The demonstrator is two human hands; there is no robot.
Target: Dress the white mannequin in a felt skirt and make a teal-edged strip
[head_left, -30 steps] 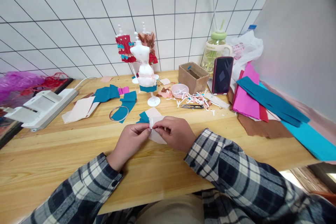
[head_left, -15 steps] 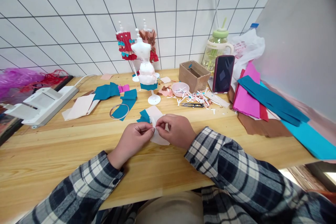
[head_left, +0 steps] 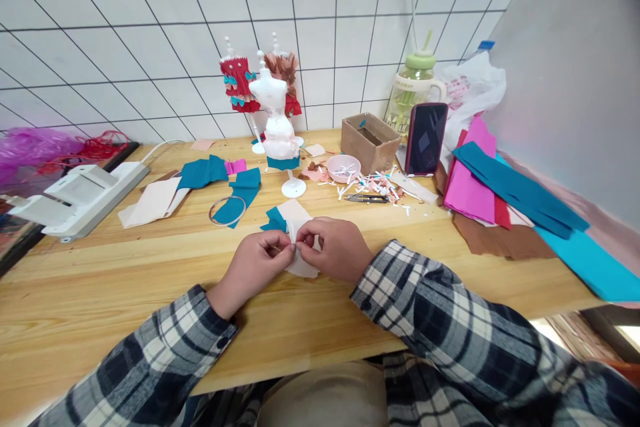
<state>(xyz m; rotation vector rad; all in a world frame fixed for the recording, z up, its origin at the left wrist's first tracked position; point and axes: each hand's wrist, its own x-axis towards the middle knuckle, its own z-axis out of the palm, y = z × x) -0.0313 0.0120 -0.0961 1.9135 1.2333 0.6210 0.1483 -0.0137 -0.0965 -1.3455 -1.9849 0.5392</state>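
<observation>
Between my two hands is a pale pink crepe paper piece (head_left: 303,269), pinched near its middle. My left hand (head_left: 259,260) grips it with thumb and forefinger from the left. From the right, my right hand (head_left: 334,248) pinches it close by, so the fingertips of both hands nearly touch. Just beyond lie a pale pink paper strip (head_left: 295,210) and a small teal paper scrap (head_left: 274,220). Behind them stands a white miniature dress form (head_left: 273,103), wrapped in pale pink at the hips with a teal band below. The exact fold under my fingertips is hidden.
A metal ring (head_left: 228,211) lies on teal paper at left, near a white power strip (head_left: 85,200). Thread snips (head_left: 367,199), paper bits, a pink bowl (head_left: 344,169), a cardboard box (head_left: 371,143) and a phone (head_left: 426,140) stand behind right. Coloured crepe paper (head_left: 520,187) is piled right.
Both hands stay in nearly the same place, still pinching the pale pink paper. Its lower edge has shifted slightly. The other things have not moved.
</observation>
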